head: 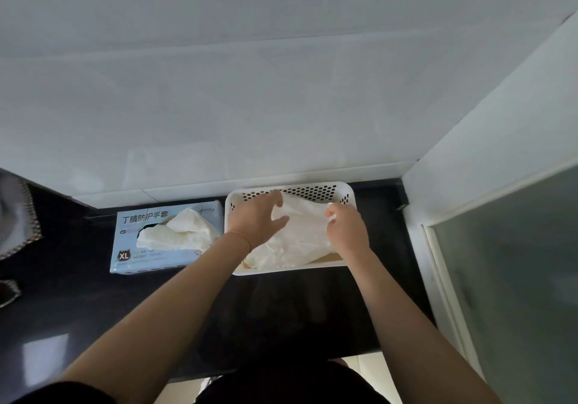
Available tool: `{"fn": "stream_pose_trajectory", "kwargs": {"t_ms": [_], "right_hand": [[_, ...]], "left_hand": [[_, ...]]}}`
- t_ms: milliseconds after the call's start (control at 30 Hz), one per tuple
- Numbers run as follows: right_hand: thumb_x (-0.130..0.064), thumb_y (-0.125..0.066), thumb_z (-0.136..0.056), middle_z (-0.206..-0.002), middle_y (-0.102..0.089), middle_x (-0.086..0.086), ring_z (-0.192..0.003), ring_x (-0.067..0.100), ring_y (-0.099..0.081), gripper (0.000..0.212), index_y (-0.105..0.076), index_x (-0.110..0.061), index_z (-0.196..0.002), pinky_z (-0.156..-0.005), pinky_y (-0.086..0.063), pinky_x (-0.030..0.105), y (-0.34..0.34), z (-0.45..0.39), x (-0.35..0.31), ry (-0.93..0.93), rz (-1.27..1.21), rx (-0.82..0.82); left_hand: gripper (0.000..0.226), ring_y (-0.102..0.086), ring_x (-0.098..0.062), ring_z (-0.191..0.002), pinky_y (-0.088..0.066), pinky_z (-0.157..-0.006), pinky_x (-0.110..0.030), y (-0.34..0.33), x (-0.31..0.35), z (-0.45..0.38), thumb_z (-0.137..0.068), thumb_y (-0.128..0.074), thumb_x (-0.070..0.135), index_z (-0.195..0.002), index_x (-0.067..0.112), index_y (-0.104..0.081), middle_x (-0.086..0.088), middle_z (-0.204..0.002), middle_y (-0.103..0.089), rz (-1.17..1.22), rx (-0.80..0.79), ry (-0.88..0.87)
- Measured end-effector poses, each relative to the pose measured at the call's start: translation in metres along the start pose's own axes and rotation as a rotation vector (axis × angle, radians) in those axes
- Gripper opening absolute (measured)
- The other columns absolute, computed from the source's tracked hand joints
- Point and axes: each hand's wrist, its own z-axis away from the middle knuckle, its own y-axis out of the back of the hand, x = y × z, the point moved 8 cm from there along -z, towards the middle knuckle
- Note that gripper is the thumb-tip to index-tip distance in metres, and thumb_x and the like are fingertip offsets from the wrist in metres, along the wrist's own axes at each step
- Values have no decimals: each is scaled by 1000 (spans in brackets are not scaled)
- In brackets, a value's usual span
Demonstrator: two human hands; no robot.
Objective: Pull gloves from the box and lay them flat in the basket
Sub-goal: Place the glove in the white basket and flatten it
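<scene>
Both hands (259, 219) over basket (344, 189)

Left hand (259, 220) spread flat, right hand (345, 226) pinching.

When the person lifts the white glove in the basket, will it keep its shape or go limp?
Probably limp: the glove lies wrinkled and draped in the basket. It looks thin and light, since the right hand lifts its edge with a pinch. It may cling or bunch, like the gloves puffing out of the box.
</scene>
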Motion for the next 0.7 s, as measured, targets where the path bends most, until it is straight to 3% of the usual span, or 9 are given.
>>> {"fn": "stream_pose_trajectory", "kwargs": {"t_ms": [133, 300, 367, 467, 600, 700], "right_hand": [[1, -50, -95, -123, -55, 6, -101, 22, -62, 31, -58, -11, -123, -85, -52, 28, -1, 2, 2, -24, 48, -10], [1, -50, -94, -128, -49, 12, -101, 26, -62, 34, -53, -9, -127, -89, -54, 35, -1, 6, -4, 0, 151, -33], [-1, -51, -93, -131, -47, 13, -103, 25, -60, 35, -53, -10, -127, -88, -54, 34, 4, 10, -13, 38, 193, 3], [-2, -51, -91, -125, -48, 12, -106, 24, -53, 31, -56, -11, -120, -85, -49, 33, 14, 14, -39, 122, 298, 108], [-4, -52, -90, -114, -51, 8, -100, 25, -54, 20, -60, -9, -107, -76, -46, 32, 2, 20, -84, 181, 195, 102], [-6, -52, -90, -100, -53, 4, -91, 21, -53, 9, -59, -11, -91, -73, -46, 30, -26, 30, -131, 268, 105, 29]], "left_hand": [[91, -62, -27, -102, -46, -73, -34, -37, -6, 7, -75, -72, 59, -148, 37, -22, -5, -130, -49, -170, -298, 4], [104, -61, -28, -102, -53, -79, -39, -46, -18, 12, -70, -78, 54, -151, 41, -13, -9, -135, -41, -131, -355, 35], [96, -60, -27, -103, -51, -81, -38, -36, -14, 12, -74, -75, 54, -150, 39, -18, -7, -134, -41, -84, -309, 17], [65, -59, -23, -106, -51, -82, -37, -10, -22, 15, -86, -64, 51, -143, 33, -37, -3, -129, -48, 38, -168, 24], [21, -61, -23, -92, -50, -75, -34, 28, -54, 28, -94, -53, 34, -111, 25, -62, 3, -100, -54, 148, 19, 91], [19, -58, -25, -98, -44, -72, -32, 53, -103, 48, -93, -53, 28, -107, 23, -65, -3, -104, -57, 110, 136, 239]]}}
